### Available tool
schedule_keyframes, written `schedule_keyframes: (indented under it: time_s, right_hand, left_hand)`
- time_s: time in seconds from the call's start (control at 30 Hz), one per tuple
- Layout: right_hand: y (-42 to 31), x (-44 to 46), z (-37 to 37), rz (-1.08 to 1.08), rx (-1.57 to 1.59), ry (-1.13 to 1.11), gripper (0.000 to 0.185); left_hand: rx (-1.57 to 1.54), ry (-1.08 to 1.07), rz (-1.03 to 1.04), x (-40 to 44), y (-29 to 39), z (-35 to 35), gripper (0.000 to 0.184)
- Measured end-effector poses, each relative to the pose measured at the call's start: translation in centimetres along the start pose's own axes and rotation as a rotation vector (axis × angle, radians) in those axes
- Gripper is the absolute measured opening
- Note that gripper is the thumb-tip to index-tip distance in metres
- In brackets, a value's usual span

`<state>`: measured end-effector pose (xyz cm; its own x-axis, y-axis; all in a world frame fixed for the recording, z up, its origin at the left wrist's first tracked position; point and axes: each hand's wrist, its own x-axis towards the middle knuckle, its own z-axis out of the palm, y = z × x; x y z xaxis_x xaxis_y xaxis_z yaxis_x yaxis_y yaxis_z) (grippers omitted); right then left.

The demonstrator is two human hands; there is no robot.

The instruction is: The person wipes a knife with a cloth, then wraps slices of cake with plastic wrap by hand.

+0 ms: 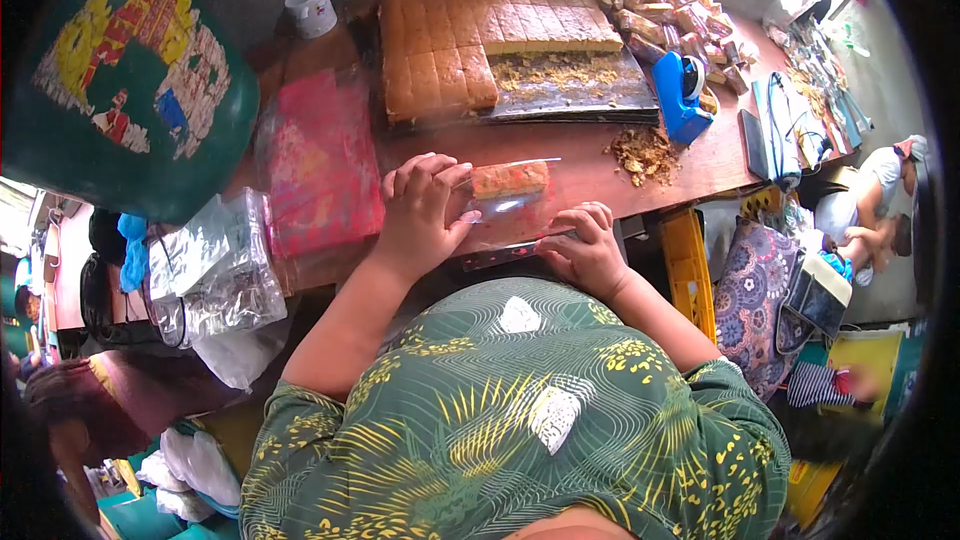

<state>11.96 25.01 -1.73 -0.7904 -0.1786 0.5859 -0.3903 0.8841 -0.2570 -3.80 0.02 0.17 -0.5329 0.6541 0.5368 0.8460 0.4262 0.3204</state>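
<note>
Green shirt point(480, 420) nearest; curling left grip point(422, 205) beside cake slice point(511, 180) on film point(512, 208), right grip point(583, 248) at film edge, can't tell if grasping

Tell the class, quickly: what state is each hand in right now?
Left hand: partly open, beside the left end of the cake piece; contact unclear.
Right hand: loosely curled at the clear wrap; grip cannot be told.

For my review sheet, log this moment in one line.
left hand: beside cake slice; right hand: at near edge of clear wrapper; cake slice: on wrapper; cut cake: partly removed
</note>
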Motion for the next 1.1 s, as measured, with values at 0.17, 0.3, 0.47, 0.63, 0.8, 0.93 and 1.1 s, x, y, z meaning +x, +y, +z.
schedule_keyframes:
  time_s: [0.17,0.3,0.47,0.63,0.8,0.93,1.1]
  right_hand:
    - [0.3,0.0,0.6,-0.008,0.028,0.006,0.017]
    - [0.5,0.0,1.0,-0.004,0.061,0.011,0.016]
    - [0.6,-0.5,1.6,0.009,0.089,-0.005,0.015]
    - [0.4,-0.1,1.8,-0.011,0.038,0.024,0.013]
    - [-0.1,0.2,1.9,-0.005,0.027,0.049,0.011]
    - [-0.3,0.5,1.5,-0.007,0.024,0.024,0.01]
    - [0.0,0.2,1.8,0.009,0.012,0.031,0.009]
  left_hand:
    - [-0.098,-0.003,-0.053,-0.3,0.4,-1.1,0.074]
    - [-0.244,0.001,-0.076,-1.5,0.2,-2.5,0.071]
    - [-0.194,0.045,-0.087,-6.8,0.8,-6.9,0.057]
    - [-0.103,0.181,-0.26,-21.8,-2.3,-7.1,0.041]
    - [-0.279,0.434,-1.284,-36.4,-12.2,-2.0,0.046]
    - [-1.111,0.87,-1.776,-32.2,-15.4,-1.1,0.048]
    - [-1.066,0.822,-1.377,-25.1,-13.0,0.5,0.045]
